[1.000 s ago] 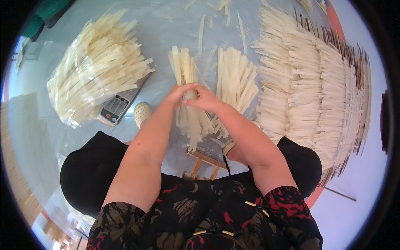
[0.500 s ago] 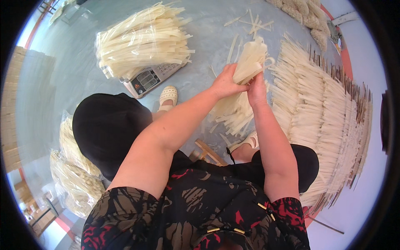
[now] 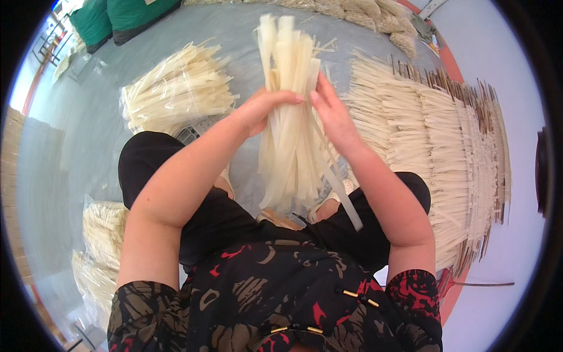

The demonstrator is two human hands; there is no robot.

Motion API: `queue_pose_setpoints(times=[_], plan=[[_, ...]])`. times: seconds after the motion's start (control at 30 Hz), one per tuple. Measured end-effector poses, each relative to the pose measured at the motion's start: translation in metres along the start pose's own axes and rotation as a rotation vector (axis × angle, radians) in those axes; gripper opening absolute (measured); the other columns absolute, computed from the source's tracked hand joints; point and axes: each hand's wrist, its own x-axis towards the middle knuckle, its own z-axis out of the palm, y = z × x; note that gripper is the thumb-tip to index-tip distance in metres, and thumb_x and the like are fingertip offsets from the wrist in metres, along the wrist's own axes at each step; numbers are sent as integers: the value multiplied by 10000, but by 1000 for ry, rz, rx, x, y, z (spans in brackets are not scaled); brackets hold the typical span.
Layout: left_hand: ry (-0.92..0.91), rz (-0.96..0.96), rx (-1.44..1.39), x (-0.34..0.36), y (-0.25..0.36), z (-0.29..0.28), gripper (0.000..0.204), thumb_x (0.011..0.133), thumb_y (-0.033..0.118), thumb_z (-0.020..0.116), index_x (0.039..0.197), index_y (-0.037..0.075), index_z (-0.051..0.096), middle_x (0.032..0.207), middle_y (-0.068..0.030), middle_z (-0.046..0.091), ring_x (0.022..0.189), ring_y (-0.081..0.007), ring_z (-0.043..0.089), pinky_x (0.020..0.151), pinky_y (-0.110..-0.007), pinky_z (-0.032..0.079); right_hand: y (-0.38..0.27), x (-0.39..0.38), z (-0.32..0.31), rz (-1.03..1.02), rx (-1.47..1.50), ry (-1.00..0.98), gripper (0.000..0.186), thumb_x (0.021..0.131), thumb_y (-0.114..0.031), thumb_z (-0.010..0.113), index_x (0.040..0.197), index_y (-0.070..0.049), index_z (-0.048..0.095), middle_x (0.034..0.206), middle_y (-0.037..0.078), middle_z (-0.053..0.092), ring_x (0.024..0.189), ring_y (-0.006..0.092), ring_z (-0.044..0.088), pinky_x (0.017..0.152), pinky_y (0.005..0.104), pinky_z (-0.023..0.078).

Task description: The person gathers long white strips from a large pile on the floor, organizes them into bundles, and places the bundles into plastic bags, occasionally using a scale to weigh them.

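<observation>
A thick bundle of flat, cream-coloured dried noodle strips (image 3: 287, 146) stands upright in front of my lap, fanning out at both ends. My left hand (image 3: 258, 111) is closed round its left side, thumb lying across the front and fingers hidden behind. On the right edge, my right hand (image 3: 337, 120) grips the strips, its thumb against the side and fingertips partly out of sight. One loose strip (image 3: 346, 202) slants down from the bundle over my right knee. Farther left, a clear plastic bag of similar strips (image 3: 179, 88) rests on a digital scale (image 3: 199, 128), mostly covered by my arm.
Overlapping rows of strips (image 3: 404, 123) with thin brown sticks lie along the right wall. More filled plastic bags (image 3: 104, 234) sit beside my left leg. Green sacks (image 3: 138, 20) and pale bulging bags (image 3: 360, 12) line the back. A small wooden piece (image 3: 280, 219) shows between my feet.
Both hands have come left and nearer with the bundle. It now stands more upright, spread wider, and the hands are farther apart. The view has shifted, bringing the green sacks in.
</observation>
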Motion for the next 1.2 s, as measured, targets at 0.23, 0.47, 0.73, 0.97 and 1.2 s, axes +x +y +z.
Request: queue_pose_setpoints(times=[0.23,0.47,0.73,0.97,1.2], plan=[[-35,-316,-430,8,-56,3,481,860,255,624,1264,15,524,1162,-148,621,1046,-279,625,963,-455,487,56,-28,9,68,-347,232,524,979,-134,429,1463,9,287,1439,250,397,1335,341,408,1094,380,334],[12,-352,-438,22,-75,5,493,860,253,623,1268,-4,518,1177,-169,613,1057,-302,622,973,-462,483,30,-22,-3,206,-186,293,498,960,-158,457,1425,-4,367,1335,233,514,1215,345,527,1043,383,387],[-265,-414,-413,38,-77,36,581,876,293,631,1327,-27,453,1222,-198,599,1104,-314,612,998,-451,472,6,31,-74,53,-52,491,457,918,-140,440,1364,-47,468,1347,118,526,1230,221,491,1064,316,334],[-383,-427,-236,44,-69,61,629,859,314,681,1333,-25,446,1198,-166,615,1074,-270,624,973,-408,488,11,58,-95,-64,-389,399,409,945,-218,424,1291,-59,572,1321,118,560,1234,215,498,1064,320,344],[-408,-369,-235,39,-68,62,590,829,274,711,1294,-16,494,1165,-154,627,1056,-252,630,955,-396,498,-29,65,-94,307,-332,-100,514,982,-476,447,1303,-104,596,1300,113,577,1175,198,527,1031,313,382]])
